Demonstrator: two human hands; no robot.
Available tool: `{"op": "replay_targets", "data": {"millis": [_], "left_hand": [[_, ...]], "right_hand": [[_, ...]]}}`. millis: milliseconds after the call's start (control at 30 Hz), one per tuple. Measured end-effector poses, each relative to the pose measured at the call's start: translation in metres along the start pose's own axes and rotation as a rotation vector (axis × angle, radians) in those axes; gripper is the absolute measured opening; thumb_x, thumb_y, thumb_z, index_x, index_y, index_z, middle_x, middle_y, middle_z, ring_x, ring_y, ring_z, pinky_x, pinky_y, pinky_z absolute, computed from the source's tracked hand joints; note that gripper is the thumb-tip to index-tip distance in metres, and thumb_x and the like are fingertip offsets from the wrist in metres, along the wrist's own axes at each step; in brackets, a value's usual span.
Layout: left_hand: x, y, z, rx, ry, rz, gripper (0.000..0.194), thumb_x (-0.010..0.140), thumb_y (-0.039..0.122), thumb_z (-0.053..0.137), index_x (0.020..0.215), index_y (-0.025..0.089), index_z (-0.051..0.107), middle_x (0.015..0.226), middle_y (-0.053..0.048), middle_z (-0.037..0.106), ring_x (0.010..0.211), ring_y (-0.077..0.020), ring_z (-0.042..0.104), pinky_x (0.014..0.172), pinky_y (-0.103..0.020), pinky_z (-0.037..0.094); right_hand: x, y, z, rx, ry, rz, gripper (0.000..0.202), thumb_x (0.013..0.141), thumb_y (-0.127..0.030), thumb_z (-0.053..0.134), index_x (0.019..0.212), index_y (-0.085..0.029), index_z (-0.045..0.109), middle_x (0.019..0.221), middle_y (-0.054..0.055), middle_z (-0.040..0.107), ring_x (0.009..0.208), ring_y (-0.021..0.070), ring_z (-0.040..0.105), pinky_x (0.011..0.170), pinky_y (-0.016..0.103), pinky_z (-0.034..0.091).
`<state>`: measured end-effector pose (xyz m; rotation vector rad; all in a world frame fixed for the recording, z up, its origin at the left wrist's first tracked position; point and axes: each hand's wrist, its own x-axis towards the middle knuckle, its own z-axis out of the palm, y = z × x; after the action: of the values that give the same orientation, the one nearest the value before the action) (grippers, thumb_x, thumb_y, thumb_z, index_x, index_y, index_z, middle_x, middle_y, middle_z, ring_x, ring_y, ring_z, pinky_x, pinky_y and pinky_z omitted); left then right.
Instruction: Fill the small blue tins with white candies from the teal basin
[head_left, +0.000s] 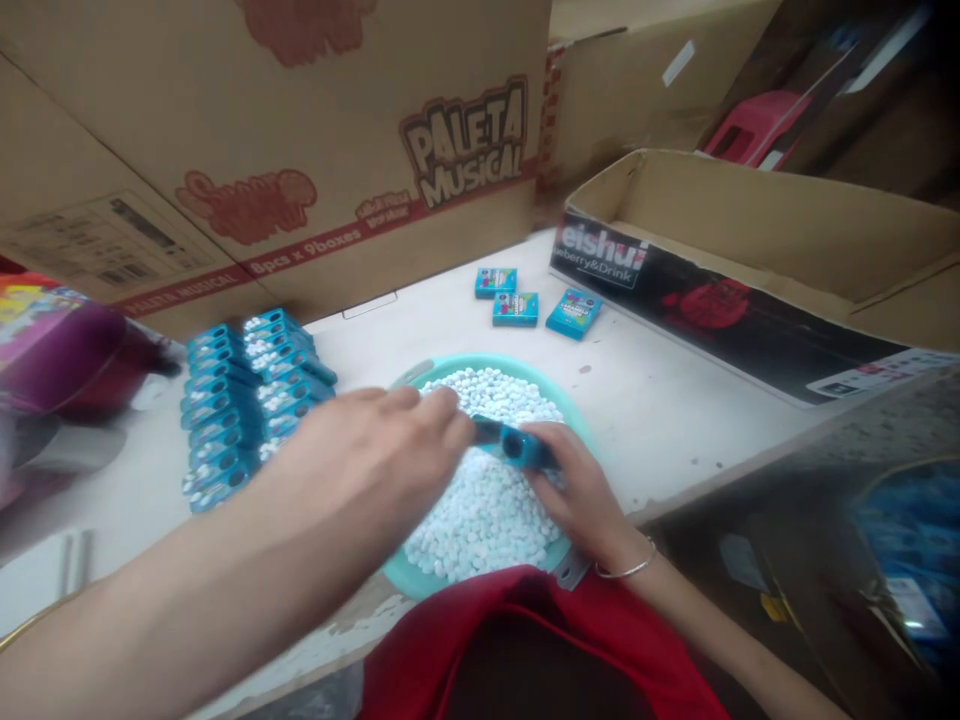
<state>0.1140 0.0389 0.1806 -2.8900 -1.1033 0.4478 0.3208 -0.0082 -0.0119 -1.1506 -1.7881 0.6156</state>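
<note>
Over a turquoise basin (581,425) of small pale candies (480,530), my right hand (574,485) is closed on a small blue box (517,447) with a dark round hole in its end. My left hand (390,450) reaches across from the left, its fingers closed at the left end of that box; what its fingertips pinch is hidden. Two rows of blue boxes (217,410) with pale candies showing stand left of the basin. Three closed blue boxes (516,309) lie on the white table (420,325) beyond the basin.
A large cardboard carton (322,130) stands along the back. At the right is an open cardboard tray (750,310) with a black printed side. A blurred purple item (82,350) lies at the far left. The table's edge runs along the lower right.
</note>
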Motion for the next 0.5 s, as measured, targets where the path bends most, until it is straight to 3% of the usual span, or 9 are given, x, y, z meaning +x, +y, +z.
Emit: {"op": "replay_targets", "data": {"millis": [100, 200, 267, 333, 400, 500], "left_hand": [[-0.002, -0.033, 0.041, 0.019, 0.04, -0.125, 0.016, 0.088, 0.011, 0.044, 0.092, 0.018, 0.058, 0.081, -0.006, 0.059, 0.062, -0.0169, 0.053, 0.052, -0.027, 0.038], [0.01, -0.049, 0.106, -0.206, -0.037, -0.186, 0.016, 0.091, 0.014, 0.04, 0.09, 0.015, 0.056, 0.086, -0.009, 0.059, 0.07, -0.0197, 0.056, 0.059, -0.029, 0.042], [0.026, -0.04, 0.147, -0.39, -0.036, -0.163, 0.017, 0.093, 0.016, 0.039, 0.091, 0.015, 0.055, 0.091, -0.01, 0.06, 0.078, -0.0215, 0.057, 0.068, -0.032, 0.046], [0.043, -0.019, 0.175, -0.488, -0.016, -0.135, 0.017, 0.095, 0.019, 0.037, 0.094, 0.016, 0.054, 0.095, -0.01, 0.061, 0.084, -0.0225, 0.058, 0.073, -0.034, 0.048], [0.057, 0.003, 0.19, -0.559, 0.007, -0.108, 0.016, 0.096, 0.02, 0.038, 0.097, 0.017, 0.053, 0.098, -0.01, 0.062, 0.088, -0.0226, 0.058, 0.078, -0.035, 0.049], [0.066, 0.018, 0.193, -0.676, 0.028, -0.068, 0.013, 0.095, 0.019, 0.041, 0.1, 0.019, 0.053, 0.1, -0.008, 0.062, 0.088, -0.0206, 0.059, 0.081, -0.034, 0.049]], "right_hand": [[-0.001, 0.001, -0.007, -0.01, 0.034, 0.054, 0.039, 0.091, -0.013, 0.053, 0.127, -0.027, 0.05, 0.12, 0.008, 0.061, 0.113, 0.0254, 0.059, 0.1, 0.045, 0.05], [0.0, 0.002, -0.015, -0.026, 0.092, 0.09, 0.034, 0.092, -0.018, 0.056, 0.125, -0.027, 0.051, 0.117, 0.007, 0.061, 0.11, 0.0252, 0.06, 0.097, 0.043, 0.051], [0.003, 0.002, -0.018, -0.032, 0.12, 0.114, 0.031, 0.092, -0.021, 0.057, 0.123, -0.027, 0.052, 0.114, 0.007, 0.062, 0.106, 0.025, 0.061, 0.094, 0.041, 0.053], [0.005, 0.001, -0.018, -0.036, 0.138, 0.131, 0.03, 0.092, -0.023, 0.059, 0.121, -0.027, 0.053, 0.111, 0.006, 0.063, 0.103, 0.0246, 0.061, 0.092, 0.04, 0.053], [0.007, 0.001, -0.018, -0.038, 0.152, 0.135, 0.03, 0.092, -0.023, 0.06, 0.121, -0.026, 0.053, 0.11, 0.006, 0.063, 0.101, 0.0238, 0.062, 0.091, 0.039, 0.053], [0.007, 0.001, -0.018, -0.04, 0.16, 0.152, 0.031, 0.092, -0.025, 0.062, 0.121, -0.025, 0.053, 0.11, 0.006, 0.063, 0.1, 0.0228, 0.061, 0.09, 0.038, 0.053]]}}
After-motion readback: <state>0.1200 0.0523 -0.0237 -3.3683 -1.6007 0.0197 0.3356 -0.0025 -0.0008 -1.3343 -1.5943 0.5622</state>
